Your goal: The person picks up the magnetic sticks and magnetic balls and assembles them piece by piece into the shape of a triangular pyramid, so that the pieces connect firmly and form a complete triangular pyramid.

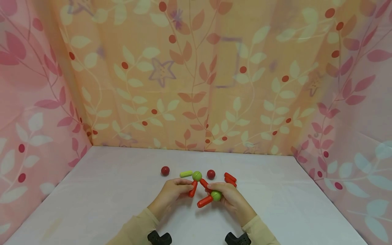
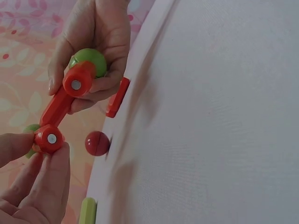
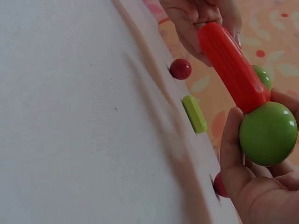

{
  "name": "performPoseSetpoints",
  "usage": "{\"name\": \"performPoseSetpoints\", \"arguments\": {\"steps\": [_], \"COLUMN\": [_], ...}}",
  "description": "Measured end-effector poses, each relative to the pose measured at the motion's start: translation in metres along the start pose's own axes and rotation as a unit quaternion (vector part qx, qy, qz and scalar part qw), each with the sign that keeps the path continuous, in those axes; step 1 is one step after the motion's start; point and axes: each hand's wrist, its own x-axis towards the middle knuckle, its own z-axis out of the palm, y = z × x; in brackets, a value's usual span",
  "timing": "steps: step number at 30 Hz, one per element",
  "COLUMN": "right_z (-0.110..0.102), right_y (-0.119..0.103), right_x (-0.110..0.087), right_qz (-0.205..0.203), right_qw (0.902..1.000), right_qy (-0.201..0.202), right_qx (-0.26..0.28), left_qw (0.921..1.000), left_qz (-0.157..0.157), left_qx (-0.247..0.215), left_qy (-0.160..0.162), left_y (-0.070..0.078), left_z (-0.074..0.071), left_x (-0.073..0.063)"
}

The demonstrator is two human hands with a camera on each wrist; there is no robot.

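Watching remotely through the head camera, I see a chain point(image 1: 203, 184) of 3 red rods point(image 1: 205, 201) and 2 green balls point(image 1: 197, 176) raised above the tabletop point(image 1: 92, 197). The left hand point(image 1: 169, 194), at the chain's 9 o'clock, pinches the leftmost rod point(image 1: 193, 189), while the right hand point(image 1: 234, 198), at its 3 o'clock, grips the nearer green ball point(image 1: 216, 196). Beyond, I make out a lime stick point(image 1: 185, 174) and, farther out, a red ball point(image 1: 165, 170) at 10 o'clock, another red ball point(image 1: 211, 174) at 1, and 2 loose red rods point(image 1: 230, 177) at 2 o'clock.
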Motion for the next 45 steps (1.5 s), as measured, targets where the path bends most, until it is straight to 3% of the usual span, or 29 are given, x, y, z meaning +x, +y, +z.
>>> {"name": "performPoseSetpoints", "arguments": {"steps": [6,16,24,29,38,45], "right_z": [-0.004,-0.005,-0.007,-0.007,-0.007,-0.006], "right_y": [0.0,0.0,0.002,0.002,0.002,0.002], "right_x": [-0.001,0.0,0.0,0.0,-0.002,-0.002], "right_qz": [0.002,0.027,0.035,0.043,0.05,0.047], "right_qw": [0.9992,0.9985,0.9952,0.9947,0.9933,0.9933], "right_qy": [-0.039,-0.038,-0.079,-0.084,-0.101,-0.105], "right_qx": [-0.012,-0.03,-0.045,-0.042,-0.027,-0.013], "left_qw": [0.9999,0.9986,0.996,0.9939,0.9927,0.9956], "left_qz": [-0.001,-0.004,-0.01,-0.006,-0.007,-0.001], "left_qx": [0.009,0.049,0.073,0.093,0.109,0.087], "left_qy": [-0.011,-0.022,-0.051,-0.06,-0.051,-0.035], "left_y": [0.005,0.008,0.009,0.01,0.016,0.019], "left_z": [-0.001,-0.006,-0.013,-0.015,-0.016,-0.017], "left_x": [-0.003,-0.001,0.002,0.005,0.006,0.007]}}
